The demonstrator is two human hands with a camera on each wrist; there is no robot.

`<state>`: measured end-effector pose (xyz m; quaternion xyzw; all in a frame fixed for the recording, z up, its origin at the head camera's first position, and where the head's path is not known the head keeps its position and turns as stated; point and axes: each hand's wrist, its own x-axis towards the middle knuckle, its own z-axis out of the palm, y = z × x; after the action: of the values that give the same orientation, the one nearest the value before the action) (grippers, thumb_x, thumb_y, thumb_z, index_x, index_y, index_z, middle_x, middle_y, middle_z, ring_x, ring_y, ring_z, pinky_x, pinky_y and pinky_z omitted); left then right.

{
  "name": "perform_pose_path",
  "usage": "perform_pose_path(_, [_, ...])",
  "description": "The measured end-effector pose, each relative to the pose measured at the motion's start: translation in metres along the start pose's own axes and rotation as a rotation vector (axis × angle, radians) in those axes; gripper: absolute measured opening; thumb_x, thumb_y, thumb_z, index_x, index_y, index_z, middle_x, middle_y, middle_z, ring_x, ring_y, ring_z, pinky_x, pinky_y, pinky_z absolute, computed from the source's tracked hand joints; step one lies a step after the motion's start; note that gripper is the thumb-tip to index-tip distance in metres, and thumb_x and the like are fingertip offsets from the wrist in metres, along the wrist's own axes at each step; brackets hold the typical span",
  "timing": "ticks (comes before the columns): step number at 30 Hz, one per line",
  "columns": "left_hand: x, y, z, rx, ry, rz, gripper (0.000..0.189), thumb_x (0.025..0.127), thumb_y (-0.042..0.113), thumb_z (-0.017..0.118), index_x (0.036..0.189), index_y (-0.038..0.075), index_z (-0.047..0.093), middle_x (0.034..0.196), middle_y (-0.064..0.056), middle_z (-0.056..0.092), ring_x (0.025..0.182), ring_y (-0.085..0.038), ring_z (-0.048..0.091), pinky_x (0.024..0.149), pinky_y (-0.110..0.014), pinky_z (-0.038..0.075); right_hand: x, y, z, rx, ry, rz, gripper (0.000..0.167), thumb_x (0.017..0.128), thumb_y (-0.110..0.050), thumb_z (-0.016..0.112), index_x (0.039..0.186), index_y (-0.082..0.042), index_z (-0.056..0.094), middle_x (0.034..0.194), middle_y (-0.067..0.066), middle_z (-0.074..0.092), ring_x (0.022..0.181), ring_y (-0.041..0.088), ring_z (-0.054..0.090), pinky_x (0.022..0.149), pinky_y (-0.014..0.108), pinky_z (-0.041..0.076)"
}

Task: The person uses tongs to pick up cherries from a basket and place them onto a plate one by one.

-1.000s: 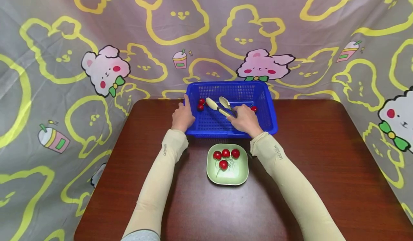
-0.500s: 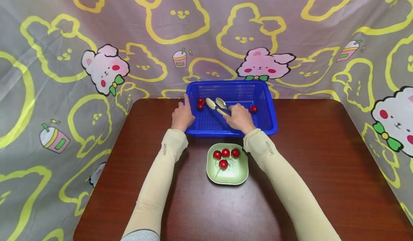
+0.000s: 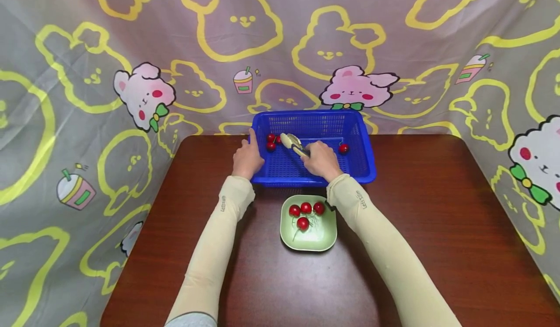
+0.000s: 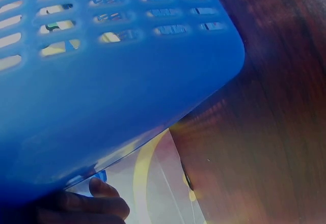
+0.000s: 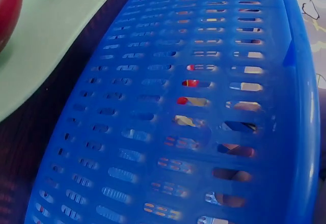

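In the head view my left hand (image 3: 248, 159) holds the left rim of a blue plastic basket (image 3: 284, 181), one finger stretched along it. In the left wrist view, fingers (image 4: 109, 203) of that hand show beside the basket's wall (image 4: 117, 91). My right hand (image 3: 322, 160) grips cream-tipped tongs (image 3: 290, 143) inside the basket. Their tips are close together, beside a red cherry (image 3: 278, 139). Whether they hold it, I cannot tell. More cherries (image 3: 271, 146) lie at the left, and a single cherry (image 3: 344, 148) lies at the right.
A light green square dish (image 3: 321, 234) with several stemmed cherries (image 3: 303, 223) stands in front of the basket, between my forearms. Both sit on a brown wooden table (image 3: 437, 196). A patterned cloth (image 3: 288, 35) hangs behind and at the sides.
My right hand has moved slightly left with the tongs, and their tips have come together. A third cherry now shows at the left beside the tips. My left hand stays put.
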<state>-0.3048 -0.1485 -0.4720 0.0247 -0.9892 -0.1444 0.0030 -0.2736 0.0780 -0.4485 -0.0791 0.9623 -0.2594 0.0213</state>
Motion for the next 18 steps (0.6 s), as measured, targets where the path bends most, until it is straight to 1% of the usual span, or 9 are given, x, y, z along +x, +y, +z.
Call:
perform_pose_path(6, [-0.0009, 0.0005, -0.0016, 0.0, -0.005, 0.0, 0.099, 0.093, 0.019, 0.073, 0.167, 0.009, 0.007, 0.144, -0.03, 0.05, 0.098, -0.046, 0.068, 0.091, -0.058, 0.055, 0.0013, 0.001, 0.0005, 0.009, -0.002, 0.002, 0.029, 0.096, -0.024, 0.067, 0.116, -0.005, 0.074, 0.103, 0.016, 0.068, 0.088, 0.035, 0.061, 0.08, 0.052, 0.053])
perform_pose_path(13, [-0.0013, -0.0009, -0.0029, -0.014, 0.003, 0.008, 0.099, 0.092, 0.017, 0.073, 0.167, 0.009, 0.008, 0.144, -0.031, 0.05, 0.101, -0.048, 0.067, 0.092, -0.059, 0.055, 0.0024, -0.0019, 0.0036, 0.001, -0.015, -0.004, 0.026, 0.096, -0.03, 0.068, 0.096, -0.004, 0.073, 0.091, 0.015, 0.065, 0.085, 0.035, 0.061, 0.08, 0.054, 0.051])
perform_pose_path(16, [-0.0021, -0.0009, -0.0031, -0.018, 0.003, 0.008, 0.098, 0.092, 0.017, 0.073, 0.167, 0.009, 0.009, 0.144, -0.031, 0.05, 0.102, -0.048, 0.067, 0.092, -0.059, 0.054, 0.0022, -0.0028, 0.005, -0.008, -0.011, -0.007, 0.025, 0.096, -0.029, 0.068, 0.093, -0.004, 0.072, 0.089, 0.014, 0.065, 0.084, 0.035, 0.061, 0.08, 0.054, 0.051])
perform_pose_path(18, [-0.0024, -0.0006, -0.0034, -0.021, 0.002, 0.007, 0.098, 0.093, 0.017, 0.073, 0.167, 0.009, 0.01, 0.144, -0.031, 0.05, 0.101, -0.048, 0.067, 0.092, -0.058, 0.055, 0.0019, -0.0031, 0.0051, -0.009, -0.009, -0.008, 0.024, 0.097, -0.028, 0.068, 0.094, -0.004, 0.072, 0.09, 0.015, 0.065, 0.084, 0.035, 0.061, 0.079, 0.054, 0.051])
